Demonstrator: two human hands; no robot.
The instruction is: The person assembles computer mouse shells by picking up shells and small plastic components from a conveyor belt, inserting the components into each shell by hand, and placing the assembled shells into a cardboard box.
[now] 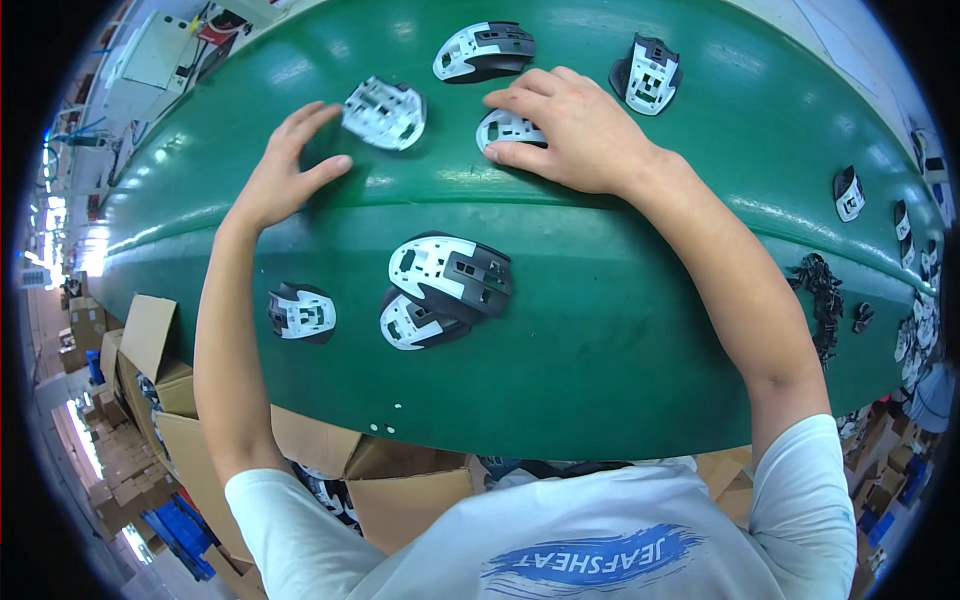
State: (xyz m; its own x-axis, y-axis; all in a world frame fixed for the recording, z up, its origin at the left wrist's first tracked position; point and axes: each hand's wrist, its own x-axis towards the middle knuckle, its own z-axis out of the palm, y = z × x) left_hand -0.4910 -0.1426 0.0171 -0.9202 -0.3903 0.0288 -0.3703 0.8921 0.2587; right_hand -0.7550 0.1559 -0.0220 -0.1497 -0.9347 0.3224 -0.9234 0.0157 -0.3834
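Observation:
My right hand (575, 130) is closed over a white computer mouse shell (508, 128), thumb on its near side and fingers on its far side; the palm hides part of it. My left hand (292, 170) is open, thumb and fingers spread, with nothing between them. Just right of its fingertips is a white mouse shell piece (385, 114) with cut-outs, slightly blurred and tilted. Nearer me, a black-and-white mouse shell (450, 272) overlaps another mouse shell (415, 322). A smaller one, a black-and-white shell (302, 312), lies to their left.
Two more shells lie on the far side, a mouse shell (484, 52) and an upright-pointing mouse shell (648, 76). A raised seam crosses the green table (620, 380). Black small parts (822, 300) are heaped at the right. Open cardboard boxes (410, 500) stand against the near edge.

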